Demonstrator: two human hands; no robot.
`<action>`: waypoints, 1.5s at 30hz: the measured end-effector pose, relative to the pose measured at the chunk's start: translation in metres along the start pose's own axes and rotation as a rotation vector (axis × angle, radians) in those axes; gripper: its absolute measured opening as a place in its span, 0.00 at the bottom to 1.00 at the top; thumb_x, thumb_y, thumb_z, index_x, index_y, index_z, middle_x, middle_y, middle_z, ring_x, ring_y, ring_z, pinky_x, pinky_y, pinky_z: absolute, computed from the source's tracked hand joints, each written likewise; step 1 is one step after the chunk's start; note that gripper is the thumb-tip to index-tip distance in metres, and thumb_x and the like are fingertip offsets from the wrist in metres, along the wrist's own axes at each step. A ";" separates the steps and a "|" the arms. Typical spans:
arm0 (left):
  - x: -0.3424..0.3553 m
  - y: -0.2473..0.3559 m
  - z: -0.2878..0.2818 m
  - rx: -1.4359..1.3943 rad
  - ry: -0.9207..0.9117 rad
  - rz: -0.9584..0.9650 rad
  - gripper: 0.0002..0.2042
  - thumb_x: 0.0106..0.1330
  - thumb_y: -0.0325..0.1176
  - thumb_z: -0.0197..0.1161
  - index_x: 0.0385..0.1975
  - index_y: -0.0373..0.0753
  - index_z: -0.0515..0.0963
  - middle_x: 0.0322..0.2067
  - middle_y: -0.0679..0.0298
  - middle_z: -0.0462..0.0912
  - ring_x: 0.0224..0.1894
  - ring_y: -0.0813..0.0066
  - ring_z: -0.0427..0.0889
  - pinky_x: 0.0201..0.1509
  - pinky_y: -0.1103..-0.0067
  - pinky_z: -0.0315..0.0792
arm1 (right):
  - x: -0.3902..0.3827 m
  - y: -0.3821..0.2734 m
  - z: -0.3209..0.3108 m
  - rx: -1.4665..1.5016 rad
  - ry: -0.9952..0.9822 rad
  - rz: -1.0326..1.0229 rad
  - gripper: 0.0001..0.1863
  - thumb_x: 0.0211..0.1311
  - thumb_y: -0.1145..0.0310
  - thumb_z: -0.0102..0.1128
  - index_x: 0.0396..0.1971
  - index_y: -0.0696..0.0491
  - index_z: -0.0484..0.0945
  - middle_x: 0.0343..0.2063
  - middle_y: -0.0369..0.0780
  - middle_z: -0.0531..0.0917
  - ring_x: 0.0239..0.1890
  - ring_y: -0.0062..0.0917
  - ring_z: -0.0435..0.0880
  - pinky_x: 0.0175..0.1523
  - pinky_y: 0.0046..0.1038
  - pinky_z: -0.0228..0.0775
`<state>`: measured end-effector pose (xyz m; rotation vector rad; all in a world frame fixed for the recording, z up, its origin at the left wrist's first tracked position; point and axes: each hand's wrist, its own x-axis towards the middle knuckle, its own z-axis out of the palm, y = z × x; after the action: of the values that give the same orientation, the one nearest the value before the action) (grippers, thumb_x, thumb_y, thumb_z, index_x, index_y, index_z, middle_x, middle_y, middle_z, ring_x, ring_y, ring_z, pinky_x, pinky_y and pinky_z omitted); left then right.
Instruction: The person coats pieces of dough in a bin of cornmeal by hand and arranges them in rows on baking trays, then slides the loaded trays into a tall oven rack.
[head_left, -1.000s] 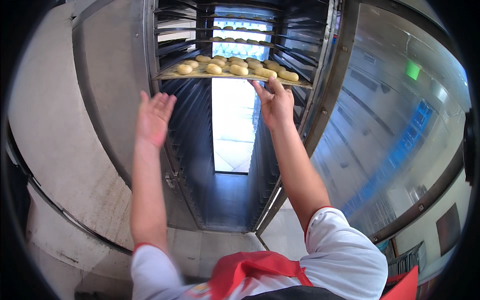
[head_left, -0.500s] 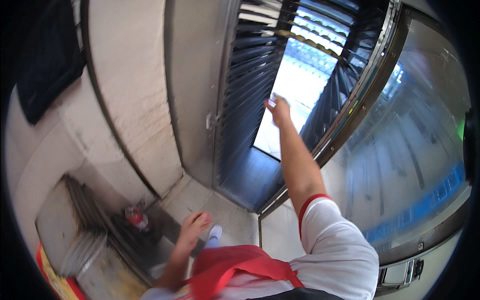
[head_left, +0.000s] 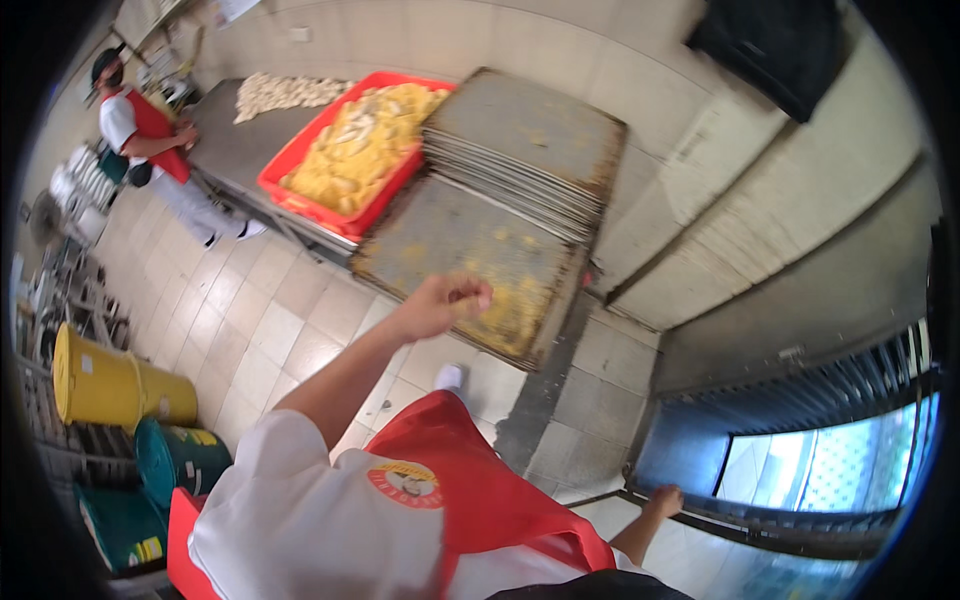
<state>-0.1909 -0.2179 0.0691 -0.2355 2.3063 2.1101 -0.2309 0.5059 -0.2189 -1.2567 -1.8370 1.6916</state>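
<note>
My left hand (head_left: 445, 300) hangs with its fingers curled over a wide, crumb-stained empty baking tray (head_left: 440, 235) and holds nothing that I can see. Behind that tray rises a stack of several similar metal trays (head_left: 525, 150). Low at the right, my right hand (head_left: 665, 500) rests on the metal bottom edge of the dark tray rack (head_left: 800, 410); its grip is too small to read. A red apron and white sleeves fill the lower middle of the view.
A red crate (head_left: 300, 165) of pale dough pieces sits on a steel table (head_left: 225, 140), with more dough (head_left: 280, 90) behind it. A person in a red apron (head_left: 150, 140) stands at the table's far end. A yellow drum (head_left: 110, 385) and green drums (head_left: 175, 455) stand at the left.
I have turned left, away from the rack and toward the trays. My left hand came up from near the floor to above the empty tray. My right hand dropped to the rack's bottom edge.
</note>
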 end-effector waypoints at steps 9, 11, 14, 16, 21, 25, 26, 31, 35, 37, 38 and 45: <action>0.090 -0.078 -0.395 0.710 0.605 0.037 0.28 0.69 0.42 0.71 0.61 0.28 0.77 0.60 0.41 0.81 0.64 0.46 0.80 0.67 0.63 0.74 | -0.485 -0.242 0.359 0.055 -0.952 -0.644 0.16 0.75 0.70 0.62 0.58 0.57 0.82 0.51 0.39 0.86 0.52 0.23 0.84 0.58 0.27 0.75; 0.125 -0.119 -0.494 0.727 0.699 -0.077 0.31 0.71 0.47 0.68 0.63 0.26 0.76 0.61 0.38 0.80 0.65 0.46 0.79 0.68 0.62 0.72 | -0.601 -0.227 0.451 -0.012 -1.452 -0.641 0.21 0.72 0.72 0.66 0.63 0.56 0.79 0.56 0.42 0.85 0.58 0.26 0.83 0.62 0.29 0.76; 0.167 -0.181 -0.586 0.408 0.720 -0.321 0.35 0.74 0.53 0.63 0.64 0.23 0.73 0.63 0.35 0.78 0.67 0.46 0.78 0.70 0.61 0.70 | -0.739 -0.174 0.604 -0.080 -1.616 -0.530 0.37 0.69 0.66 0.71 0.73 0.60 0.65 0.70 0.49 0.71 0.71 0.37 0.73 0.72 0.37 0.69; 0.219 -0.185 -0.597 0.222 0.645 -0.425 0.40 0.75 0.58 0.60 0.67 0.21 0.70 0.66 0.36 0.76 0.70 0.50 0.76 0.71 0.64 0.68 | -0.758 -0.124 0.703 -0.213 -1.255 -0.643 0.47 0.63 0.58 0.76 0.75 0.61 0.61 0.73 0.54 0.66 0.74 0.42 0.69 0.74 0.41 0.66; 0.282 -0.178 -0.631 -0.328 0.538 -0.376 0.40 0.74 0.57 0.62 0.74 0.31 0.65 0.72 0.47 0.71 0.73 0.54 0.70 0.74 0.63 0.65 | -0.821 -0.121 0.808 -0.508 -0.739 -0.545 0.60 0.48 0.46 0.83 0.76 0.59 0.60 0.73 0.58 0.64 0.74 0.47 0.67 0.76 0.44 0.61; 0.343 -0.137 -0.608 -0.631 0.124 -0.292 0.41 0.72 0.52 0.67 0.79 0.43 0.57 0.72 0.55 0.70 0.71 0.58 0.72 0.73 0.60 0.67 | -0.832 -0.137 0.886 -0.277 -0.874 -0.549 0.58 0.48 0.45 0.83 0.75 0.57 0.63 0.72 0.57 0.67 0.73 0.45 0.69 0.72 0.42 0.67; 0.356 -0.129 -0.598 -0.665 0.011 -0.271 0.40 0.72 0.52 0.67 0.78 0.42 0.58 0.71 0.55 0.71 0.70 0.59 0.72 0.73 0.61 0.67 | -0.830 -0.144 0.907 -0.232 -0.893 -0.493 0.55 0.50 0.47 0.81 0.73 0.58 0.65 0.70 0.55 0.69 0.72 0.44 0.71 0.71 0.42 0.69; 0.350 -0.110 -0.622 -0.502 -0.076 0.042 0.31 0.76 0.48 0.63 0.69 0.30 0.71 0.64 0.55 0.78 0.67 0.66 0.76 0.71 0.69 0.70 | -0.838 -0.206 0.899 -0.356 -1.206 -0.722 0.45 0.59 0.59 0.76 0.74 0.58 0.65 0.71 0.53 0.72 0.71 0.39 0.74 0.73 0.36 0.67; 0.335 -0.155 -0.635 -0.065 0.051 0.129 0.28 0.80 0.49 0.56 0.66 0.29 0.75 0.67 0.52 0.76 0.74 0.61 0.68 0.75 0.65 0.67 | -0.834 -0.180 0.866 -0.521 -0.871 -0.974 0.41 0.63 0.52 0.70 0.76 0.40 0.66 0.72 0.53 0.68 0.74 0.48 0.67 0.78 0.47 0.57; 0.306 -0.233 -0.648 0.522 0.179 0.101 0.27 0.81 0.49 0.54 0.68 0.33 0.74 0.69 0.50 0.73 0.74 0.55 0.68 0.76 0.63 0.65 | -0.870 -0.128 0.867 -0.680 -0.780 -1.076 0.41 0.61 0.47 0.68 0.75 0.36 0.67 0.72 0.51 0.68 0.75 0.50 0.65 0.79 0.57 0.47; 0.289 -0.239 -0.633 0.643 0.212 -0.068 0.27 0.80 0.48 0.54 0.70 0.36 0.72 0.70 0.49 0.72 0.73 0.51 0.68 0.76 0.62 0.64 | -0.871 -0.100 0.863 -0.729 -0.790 -1.180 0.42 0.59 0.43 0.67 0.74 0.36 0.67 0.70 0.49 0.69 0.74 0.50 0.64 0.79 0.63 0.41; 0.182 -0.148 -0.614 0.850 -0.109 -0.104 0.34 0.65 0.44 0.73 0.69 0.38 0.71 0.63 0.41 0.72 0.65 0.42 0.72 0.69 0.58 0.70 | -0.847 -0.125 0.750 -0.951 -1.020 -1.037 0.41 0.45 0.56 0.80 0.65 0.33 0.77 0.62 0.46 0.73 0.68 0.48 0.72 0.65 0.60 0.64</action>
<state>-0.2947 -0.8578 -0.0394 -0.2010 2.7721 0.9191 -0.3749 -0.6052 -0.0179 0.6820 -3.1602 0.7829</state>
